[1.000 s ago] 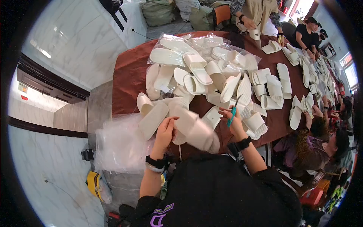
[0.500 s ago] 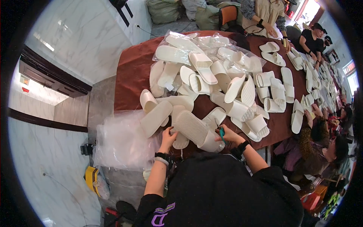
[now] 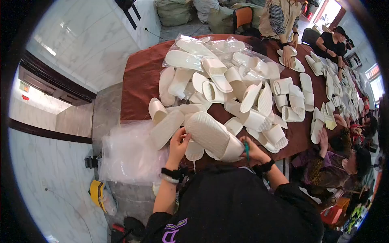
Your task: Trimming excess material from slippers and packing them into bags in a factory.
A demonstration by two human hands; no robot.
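Observation:
A white slide slipper (image 3: 208,133) is tilted in front of me, its textured footbed facing up. My left hand (image 3: 178,143) is closed on the rounded sole end, thumb on the rim. At the strap end, my right hand (image 3: 254,153) is closed around small scissors with teal handles (image 3: 246,149); their blades are hidden. Whether my right fingers also touch the slipper I cannot tell. Under and beside it lie more white slippers, one slanting sole (image 3: 167,129) just beyond my left hand.
White slippers (image 3: 216,73), some in clear plastic, are heaped on the brown tablecloth (image 3: 139,81). A stack of clear plastic bags (image 3: 129,152) lies at the left. Co-workers stand or sit along the far and right sides, one person's hand (image 3: 288,56) over slippers. Sacks (image 3: 174,12) stand behind.
The held slipper has lifted and turned slightly, and my left hand has moved up onto its end. My right hand and the scissors have shifted right. A co-worker across the table has reached down to slippers.

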